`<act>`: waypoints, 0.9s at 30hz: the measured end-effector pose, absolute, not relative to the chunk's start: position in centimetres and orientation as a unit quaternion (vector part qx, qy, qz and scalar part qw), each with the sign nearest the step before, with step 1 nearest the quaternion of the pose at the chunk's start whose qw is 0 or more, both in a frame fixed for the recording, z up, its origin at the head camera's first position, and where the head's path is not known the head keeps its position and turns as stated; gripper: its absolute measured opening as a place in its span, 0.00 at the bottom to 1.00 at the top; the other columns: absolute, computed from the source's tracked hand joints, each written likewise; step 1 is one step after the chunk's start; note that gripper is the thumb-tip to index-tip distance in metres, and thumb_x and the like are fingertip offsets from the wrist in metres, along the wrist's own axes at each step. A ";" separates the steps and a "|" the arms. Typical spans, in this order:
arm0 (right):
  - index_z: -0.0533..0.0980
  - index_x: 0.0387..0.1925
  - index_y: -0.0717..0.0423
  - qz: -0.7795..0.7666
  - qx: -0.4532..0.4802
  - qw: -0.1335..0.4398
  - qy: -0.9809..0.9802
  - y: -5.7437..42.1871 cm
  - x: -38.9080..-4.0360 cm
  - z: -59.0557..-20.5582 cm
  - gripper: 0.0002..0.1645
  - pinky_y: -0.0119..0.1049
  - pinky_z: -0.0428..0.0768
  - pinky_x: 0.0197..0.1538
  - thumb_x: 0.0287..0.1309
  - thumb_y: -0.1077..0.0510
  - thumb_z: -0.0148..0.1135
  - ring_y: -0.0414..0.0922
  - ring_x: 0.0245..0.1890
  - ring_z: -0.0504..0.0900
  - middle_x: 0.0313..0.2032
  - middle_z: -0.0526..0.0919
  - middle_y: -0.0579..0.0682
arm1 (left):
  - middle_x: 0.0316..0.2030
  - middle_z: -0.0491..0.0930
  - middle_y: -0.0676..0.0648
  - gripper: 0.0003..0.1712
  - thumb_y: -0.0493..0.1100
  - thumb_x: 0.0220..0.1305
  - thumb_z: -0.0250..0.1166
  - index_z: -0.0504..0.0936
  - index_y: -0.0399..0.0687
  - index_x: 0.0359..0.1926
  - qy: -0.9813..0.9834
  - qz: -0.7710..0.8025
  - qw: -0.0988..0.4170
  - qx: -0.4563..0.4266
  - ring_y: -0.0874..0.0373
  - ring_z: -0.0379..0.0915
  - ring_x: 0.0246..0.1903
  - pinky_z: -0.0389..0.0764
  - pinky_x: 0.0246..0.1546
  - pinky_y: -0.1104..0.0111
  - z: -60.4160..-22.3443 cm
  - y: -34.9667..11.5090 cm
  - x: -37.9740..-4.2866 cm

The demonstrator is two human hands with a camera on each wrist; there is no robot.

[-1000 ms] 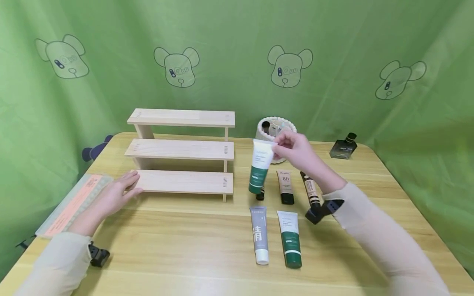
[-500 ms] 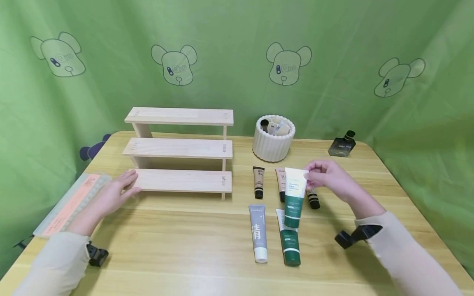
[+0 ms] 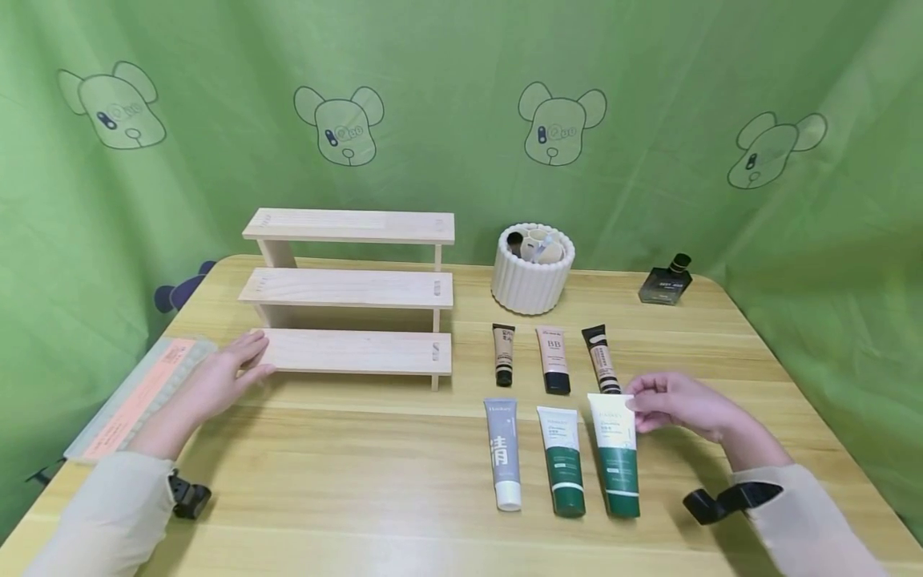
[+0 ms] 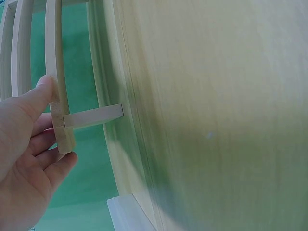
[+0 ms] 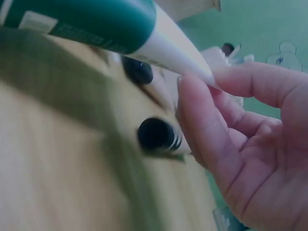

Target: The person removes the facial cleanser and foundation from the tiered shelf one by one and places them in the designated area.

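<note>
My right hand [image 3: 681, 409] pinches a white-and-green squeeze tube [image 3: 616, 453] by its flat white end, between thumb and fingers. The tube's green cap end points toward me, close over the table. Just left of it lies a matching white-and-green tube [image 3: 562, 461], and beyond that a grey tube [image 3: 503, 453]. In the left wrist view, my left hand [image 4: 29, 144] grips the left end of the lowest board [image 4: 57, 82] of a three-tier wooden display stand [image 3: 349, 288], thumb on one face and fingers curled around the other.
Behind the held tube lie a black-and-beige tube [image 3: 601, 357], a pink BB cream tube [image 3: 553, 361] and a small beige tube [image 3: 503, 355]. A ribbed white brush holder [image 3: 532, 280] and a dark perfume bottle [image 3: 665, 284] stand farther back. A pale flat package [image 3: 140, 401] lies left.
My right hand has carried the white-and-green tube from beside the brush holder toward me and right, down beside the matching tube. My left hand has stayed on the stand.
</note>
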State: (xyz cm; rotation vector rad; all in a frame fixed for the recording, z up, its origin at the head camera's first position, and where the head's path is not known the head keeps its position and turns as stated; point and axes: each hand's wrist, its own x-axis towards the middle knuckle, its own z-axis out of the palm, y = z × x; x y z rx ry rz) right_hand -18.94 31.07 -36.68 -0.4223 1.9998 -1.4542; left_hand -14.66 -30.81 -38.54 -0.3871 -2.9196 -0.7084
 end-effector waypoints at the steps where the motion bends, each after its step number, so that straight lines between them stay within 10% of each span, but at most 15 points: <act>1: 0.69 0.41 0.76 -0.554 -0.155 0.319 0.753 31.3 -18.9 -36.9 0.12 0.39 0.82 0.38 0.60 0.66 0.53 0.46 0.30 0.80 0.33 0.78 0.57 | 0.61 0.57 0.27 0.33 0.49 0.66 0.57 0.64 0.24 0.59 -0.962 -0.234 0.056 -0.128 0.32 0.51 0.61 0.53 0.60 0.44 -38.6 -30.8 -14.7; 27: 0.72 0.42 0.74 -0.451 -0.110 0.344 0.816 32.6 -19.4 -39.2 0.16 0.35 0.83 0.30 0.61 0.61 0.56 0.42 0.24 0.78 0.26 0.78 0.53 | 0.61 0.58 0.27 0.33 0.49 0.65 0.58 0.65 0.24 0.59 -0.963 -0.233 0.053 -0.125 0.32 0.51 0.61 0.53 0.60 0.44 -38.4 -30.7 -14.6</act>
